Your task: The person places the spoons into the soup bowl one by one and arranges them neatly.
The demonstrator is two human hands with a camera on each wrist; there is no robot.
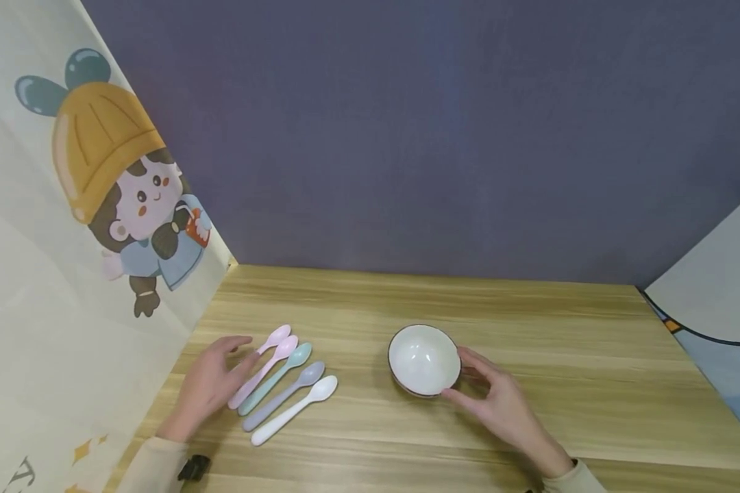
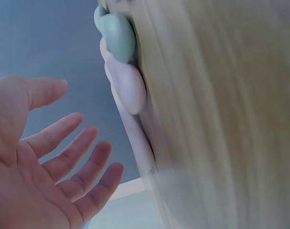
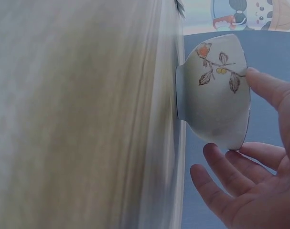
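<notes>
Several plastic spoons lie side by side at the left of the head view: two pink ones, a mint green spoon [image 1: 275, 380], a greyish lavender spoon [image 1: 284, 397] and a white spoon [image 1: 294, 411]. My left hand [image 1: 210, 380] hovers beside the outermost pink spoon [image 1: 277, 335], fingers spread and apart from it in the left wrist view. A white bowl [image 1: 424, 360] with a dark rim stands upright, its inside bare. My right hand [image 1: 499, 404] holds its right side, thumb and fingertips at the rim. Painted leaves show on the bowl's outside [image 3: 216, 90].
The wooden table [image 1: 530, 322] meets a dark grey-blue partition [image 1: 438, 137] at its back. A pale wall with a cartoon figure [image 1: 142, 192] borders the left, and another printed panel [image 1: 715, 287] the right. Table surface lies between spoons and bowl.
</notes>
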